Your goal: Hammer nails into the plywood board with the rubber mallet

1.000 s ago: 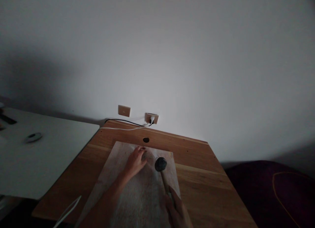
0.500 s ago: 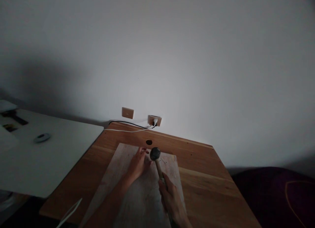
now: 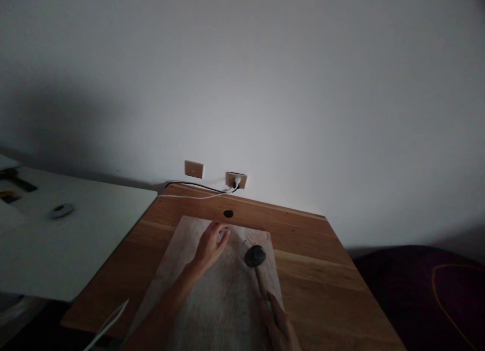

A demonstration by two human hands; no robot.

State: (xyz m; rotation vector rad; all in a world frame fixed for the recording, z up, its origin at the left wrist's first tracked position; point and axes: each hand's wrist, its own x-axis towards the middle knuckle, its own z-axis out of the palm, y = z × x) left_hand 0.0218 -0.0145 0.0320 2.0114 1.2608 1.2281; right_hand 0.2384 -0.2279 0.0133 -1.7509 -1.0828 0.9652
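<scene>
A wooden board (image 3: 212, 300) lies on the brown wooden table. Over its far part is my left hand (image 3: 209, 246), fingers curved and thumb apart from them, with nothing visible between. My right hand (image 3: 280, 326) is wrapped round the handle of a mallet (image 3: 255, 256), whose dark, rounded head is over the right part of the board. Small thin nail-like pieces (image 3: 245, 242) show on the board just beyond the mallet head, too small to make out clearly.
The brown table (image 3: 322, 280) has a round hole (image 3: 228, 213) near the wall. Cables run to a wall socket (image 3: 236, 180). On the left, a white table (image 3: 106, 209) holds a computer mouse (image 3: 61, 210) and a dark-handled tool (image 3: 18, 179). Dark purple fabric (image 3: 394, 290) is at right.
The mallet head has moved right and toward me, along with my right hand. My left hand has shifted slightly left, its thumb now apart from the fingers. The view has tilted slightly.
</scene>
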